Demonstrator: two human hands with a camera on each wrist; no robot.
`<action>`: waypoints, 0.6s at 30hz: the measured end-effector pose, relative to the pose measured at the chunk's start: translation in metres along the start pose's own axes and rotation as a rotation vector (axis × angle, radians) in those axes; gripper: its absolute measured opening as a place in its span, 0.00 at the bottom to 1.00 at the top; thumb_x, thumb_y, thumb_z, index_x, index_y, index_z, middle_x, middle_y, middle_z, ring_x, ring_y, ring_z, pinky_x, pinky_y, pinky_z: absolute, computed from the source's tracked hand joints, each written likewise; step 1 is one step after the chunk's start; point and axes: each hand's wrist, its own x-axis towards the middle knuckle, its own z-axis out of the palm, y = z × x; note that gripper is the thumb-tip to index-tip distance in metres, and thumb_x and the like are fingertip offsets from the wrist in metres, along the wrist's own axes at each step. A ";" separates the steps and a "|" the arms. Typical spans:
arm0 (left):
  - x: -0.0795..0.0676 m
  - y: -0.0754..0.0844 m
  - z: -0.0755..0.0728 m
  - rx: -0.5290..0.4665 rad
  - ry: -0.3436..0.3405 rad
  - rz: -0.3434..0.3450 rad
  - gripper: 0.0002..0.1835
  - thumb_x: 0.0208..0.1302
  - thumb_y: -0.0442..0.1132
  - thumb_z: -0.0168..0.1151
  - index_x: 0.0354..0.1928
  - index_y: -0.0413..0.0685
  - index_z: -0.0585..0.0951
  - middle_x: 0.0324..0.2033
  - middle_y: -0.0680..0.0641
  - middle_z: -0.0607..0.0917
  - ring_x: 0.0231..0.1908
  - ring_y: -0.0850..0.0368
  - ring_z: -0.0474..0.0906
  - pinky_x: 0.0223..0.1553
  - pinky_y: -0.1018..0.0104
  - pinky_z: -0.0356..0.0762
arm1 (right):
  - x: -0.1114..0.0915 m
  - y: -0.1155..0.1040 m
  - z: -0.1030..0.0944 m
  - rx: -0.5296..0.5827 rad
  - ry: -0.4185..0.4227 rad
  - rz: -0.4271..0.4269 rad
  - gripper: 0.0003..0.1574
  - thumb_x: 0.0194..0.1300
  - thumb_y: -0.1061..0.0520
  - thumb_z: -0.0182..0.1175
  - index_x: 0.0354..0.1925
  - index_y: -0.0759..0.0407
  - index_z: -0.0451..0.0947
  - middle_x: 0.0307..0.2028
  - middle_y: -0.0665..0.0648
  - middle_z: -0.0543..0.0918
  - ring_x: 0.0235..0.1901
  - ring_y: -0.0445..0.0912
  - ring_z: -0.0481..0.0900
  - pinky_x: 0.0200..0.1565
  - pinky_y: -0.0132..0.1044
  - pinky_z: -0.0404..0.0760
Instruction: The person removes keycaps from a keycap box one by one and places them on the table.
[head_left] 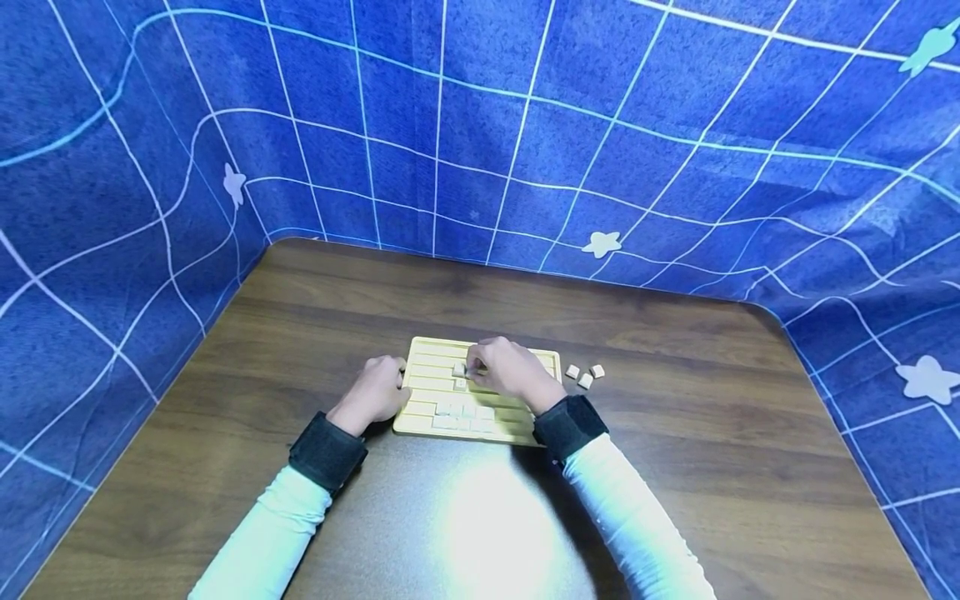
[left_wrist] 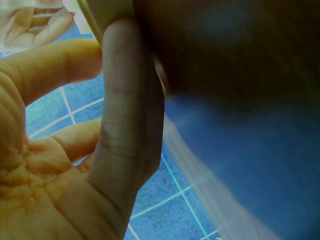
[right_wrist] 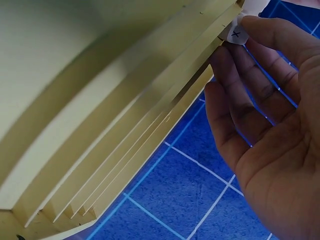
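A pale yellow ridged tray [head_left: 420, 372] lies on the table, with white tiles [head_left: 460, 413] in its near rows. At its left edge, my left hand [head_left: 377, 388] holds the rim between thumb and finger; the left wrist view shows the thumb and a finger [left_wrist: 125, 95] against the tray's edge [left_wrist: 107, 12]. Over the upper middle rows, my right hand [head_left: 504, 367] pinches a white letter tile [right_wrist: 237, 34] marked with an X. Just left of those fingertips sit a tile [head_left: 458, 369] and another tile [head_left: 460, 384] in the row below.
Right of the tray lie three loose tiles: one tile [head_left: 572, 372] on the left, a second tile [head_left: 585, 381] nearer and a third tile [head_left: 597, 371] on the right. The brown wooden table [head_left: 675, 400] ends at a blue gridded curtain [head_left: 480, 150]. Glare brightens the table's near part.
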 end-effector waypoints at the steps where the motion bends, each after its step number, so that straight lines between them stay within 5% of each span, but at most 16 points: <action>1: 0.000 0.000 0.000 0.000 -0.003 0.000 0.19 0.56 0.34 0.59 0.49 0.32 0.76 0.22 0.47 0.74 0.33 0.47 0.72 0.41 0.51 0.74 | 0.000 0.000 0.000 0.001 0.001 -0.001 0.03 0.53 0.61 0.61 0.30 0.56 0.80 0.30 0.51 0.82 0.28 0.39 0.74 0.31 0.38 0.80; 18: 0.000 0.001 -0.001 -0.011 -0.037 -0.020 0.19 0.57 0.33 0.56 0.51 0.32 0.75 0.23 0.46 0.74 0.36 0.46 0.72 0.43 0.50 0.74 | -0.009 0.002 -0.014 0.024 0.087 -0.039 0.04 0.49 0.65 0.62 0.28 0.58 0.79 0.28 0.54 0.81 0.28 0.41 0.77 0.30 0.38 0.81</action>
